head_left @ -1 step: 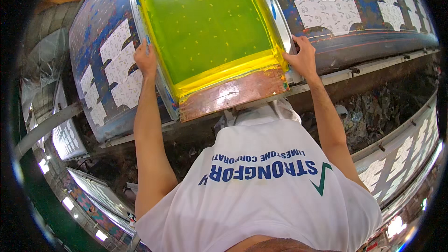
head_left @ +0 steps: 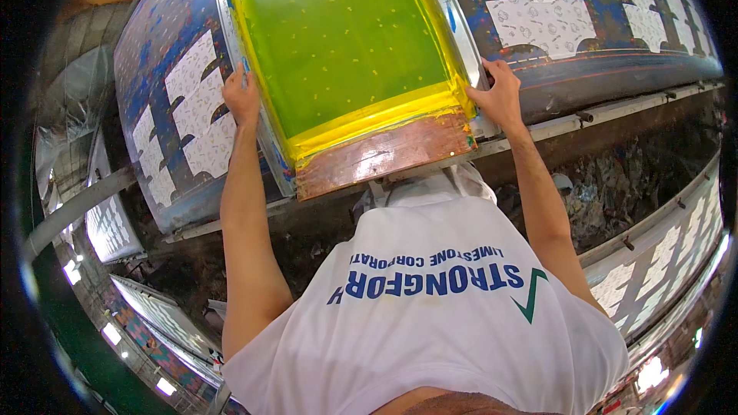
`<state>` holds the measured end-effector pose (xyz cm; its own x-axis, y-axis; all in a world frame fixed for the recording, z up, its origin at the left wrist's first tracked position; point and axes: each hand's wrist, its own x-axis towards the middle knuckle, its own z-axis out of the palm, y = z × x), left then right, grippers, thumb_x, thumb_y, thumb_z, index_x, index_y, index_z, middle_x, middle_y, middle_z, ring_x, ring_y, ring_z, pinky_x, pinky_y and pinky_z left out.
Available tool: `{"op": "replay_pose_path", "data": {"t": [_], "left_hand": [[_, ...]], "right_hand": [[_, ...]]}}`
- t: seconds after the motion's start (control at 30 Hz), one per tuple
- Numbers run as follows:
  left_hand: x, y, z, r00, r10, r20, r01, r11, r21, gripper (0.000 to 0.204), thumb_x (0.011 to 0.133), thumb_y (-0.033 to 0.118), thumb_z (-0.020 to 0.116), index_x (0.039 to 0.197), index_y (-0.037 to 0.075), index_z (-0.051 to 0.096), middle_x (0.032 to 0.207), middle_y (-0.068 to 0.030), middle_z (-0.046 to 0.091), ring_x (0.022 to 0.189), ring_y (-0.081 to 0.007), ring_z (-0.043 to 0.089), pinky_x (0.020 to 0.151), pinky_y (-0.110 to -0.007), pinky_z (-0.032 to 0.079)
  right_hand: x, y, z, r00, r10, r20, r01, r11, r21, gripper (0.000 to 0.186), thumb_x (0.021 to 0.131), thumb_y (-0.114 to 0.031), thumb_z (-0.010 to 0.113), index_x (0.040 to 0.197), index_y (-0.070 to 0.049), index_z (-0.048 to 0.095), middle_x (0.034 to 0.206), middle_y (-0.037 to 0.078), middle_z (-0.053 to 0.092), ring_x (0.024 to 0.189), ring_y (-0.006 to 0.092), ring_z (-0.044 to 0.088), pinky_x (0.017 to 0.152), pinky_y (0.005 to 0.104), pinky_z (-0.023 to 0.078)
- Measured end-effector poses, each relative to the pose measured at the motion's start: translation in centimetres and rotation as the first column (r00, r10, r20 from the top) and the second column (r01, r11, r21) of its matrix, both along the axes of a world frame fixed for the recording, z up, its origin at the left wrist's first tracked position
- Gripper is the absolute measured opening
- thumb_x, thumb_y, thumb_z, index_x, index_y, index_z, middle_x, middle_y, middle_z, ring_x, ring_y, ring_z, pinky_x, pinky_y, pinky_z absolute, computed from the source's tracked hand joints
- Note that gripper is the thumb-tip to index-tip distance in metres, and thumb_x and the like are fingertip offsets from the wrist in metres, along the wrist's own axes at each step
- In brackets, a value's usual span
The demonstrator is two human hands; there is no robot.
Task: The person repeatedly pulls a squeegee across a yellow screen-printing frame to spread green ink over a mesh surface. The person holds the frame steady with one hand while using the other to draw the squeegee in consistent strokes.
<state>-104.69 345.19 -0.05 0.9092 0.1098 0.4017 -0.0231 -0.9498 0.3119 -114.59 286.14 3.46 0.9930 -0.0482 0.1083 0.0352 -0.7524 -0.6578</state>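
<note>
A screen printing frame [head_left: 338,46] lies on the long print table in front of me. Its mesh is green with small yellow specks and yellow tape along the borders. A reddish-brown board [head_left: 384,155] spans its near end. My left hand [head_left: 242,98] is closed on the frame's left metal side rail. On the opposite rail, near the close corner, my right hand [head_left: 500,96] grips with thumb toward the yellow tape. Whatever lies beneath the frame is hidden.
White printed fabric pieces [head_left: 204,111] lie in rows on the paint-stained table left of the frame, and more printed pieces [head_left: 542,27] lie to the right. A pale rail with pegs [head_left: 584,117] edges the table. Another table with pieces [head_left: 661,261] stands behind on the right.
</note>
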Motion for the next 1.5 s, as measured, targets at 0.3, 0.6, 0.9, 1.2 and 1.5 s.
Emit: {"op": "replay_pose_path", "data": {"t": [0.3,0.6,0.9,1.2,1.5], "left_hand": [[1.0,-0.2,-1.3,0.999,0.014,0.045,-0.013,1.0,-0.026,0.04,0.093,0.024,0.076,0.129,0.006,0.075,0.117,-0.0198,0.072,0.11,-0.0362,0.066,0.098,-0.047,0.051],[0.6,-0.5,-1.5,0.996,0.032,0.079,-0.037,0.998,0.056,0.039,0.093,0.027,0.074,0.128,0.009,0.076,0.108,-0.0184,0.071,0.102,-0.0359,0.065,0.094,-0.048,0.052],[0.6,-0.7,-2.4,0.991,0.049,0.125,-0.046,0.999,-0.021,0.041,0.094,0.032,0.072,0.13,0.014,0.075,0.113,-0.0184,0.07,0.103,-0.0385,0.063,0.092,-0.049,0.053],[0.8,-1.1,-3.5,0.984,0.057,0.168,-0.041,0.994,-0.101,0.033,0.099,0.029,0.066,0.127,0.016,0.076,0.113,-0.0177,0.07,0.104,-0.0378,0.062,0.09,-0.049,0.053],[1.0,-1.4,-2.6,0.988,0.093,0.121,-0.074,0.984,-0.16,0.03,0.099,0.024,0.066,0.126,0.016,0.076,0.111,-0.0183,0.067,0.103,-0.0376,0.061,0.089,-0.048,0.053]], "right_hand": [[0.4,0.2,-0.2,0.996,-0.029,-0.085,0.019,0.992,-0.121,0.073,0.076,-0.035,0.087,0.138,-0.004,0.065,0.121,0.017,0.066,0.111,0.0369,0.066,0.096,0.0504,0.048],[-3.4,5.5,5.3,0.972,0.231,0.035,-0.224,0.963,-0.152,0.057,0.086,-0.015,0.081,0.139,-0.006,0.062,0.132,0.016,0.062,0.124,0.0361,0.058,0.105,0.0493,0.044],[-6.9,14.8,8.5,0.565,0.801,-0.195,-0.81,0.494,-0.316,0.064,0.079,-0.002,0.074,0.141,-0.009,0.059,0.134,0.014,0.062,0.124,0.0358,0.059,0.106,0.0464,0.05],[-6.8,18.1,8.4,0.706,0.674,-0.219,-0.697,0.605,-0.386,0.067,0.074,0.003,0.069,0.14,-0.01,0.061,0.132,0.012,0.065,0.118,0.0346,0.063,0.098,0.0461,0.055],[-7.1,20.3,5.3,0.867,0.475,-0.153,-0.473,0.685,-0.554,0.062,0.069,-0.004,0.08,0.128,-0.02,0.069,0.12,0.004,0.069,0.106,0.0281,0.068,0.085,0.0428,0.057]]}}
